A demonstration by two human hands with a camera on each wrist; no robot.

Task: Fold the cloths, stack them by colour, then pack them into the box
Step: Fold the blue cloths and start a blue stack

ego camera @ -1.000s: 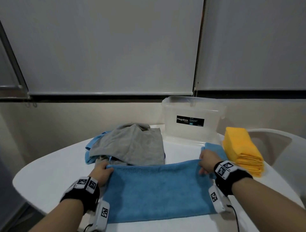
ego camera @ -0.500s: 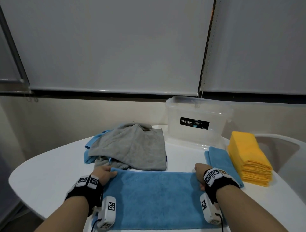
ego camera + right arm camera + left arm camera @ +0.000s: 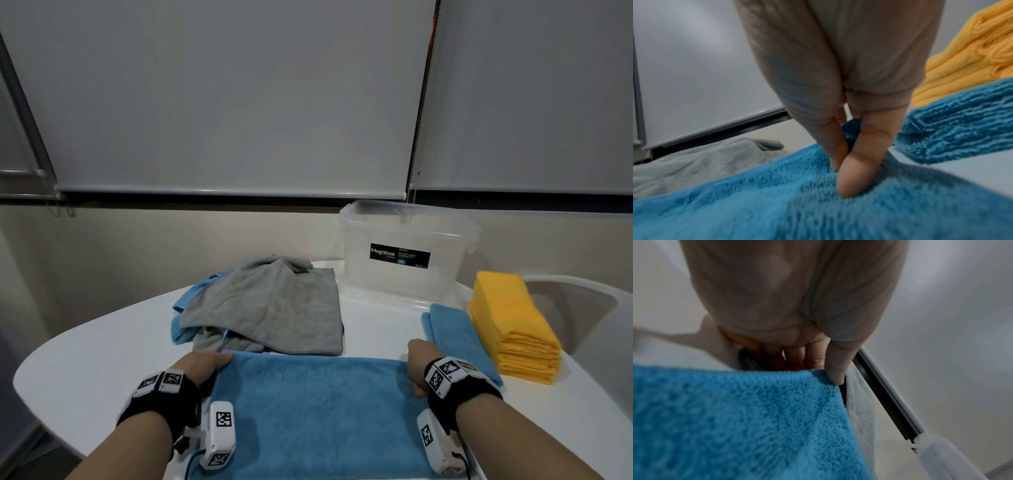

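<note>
A person's two hands hold the far corners of a blue cloth lying flat on a white table, directly in front of the wearer at 6 o'clock in the head view. The left hand grips the cloth's far left corner: in the left wrist view the thumb presses down onto the top of the corner while the other fingers curl beneath the edge, pinching the fabric between them. The right hand takes the far right corner the same way; in the right wrist view the thumb and a finger are pressed close together with the blue pile bunched between and under them.

A loose heap of grey cloths, with blue ones showing under its left side, lies at 12 o'clock from the held cloth, its near edge just beside the left hand. A clear plastic box labelled Megabox stands at 1 o'clock, at the table's far edge. A folded blue cloth lies at 2 o'clock, just beside the right hand, and a stack of folded yellow cloths sits against its right side. Closed grey roller blinds fill the wall behind.
</note>
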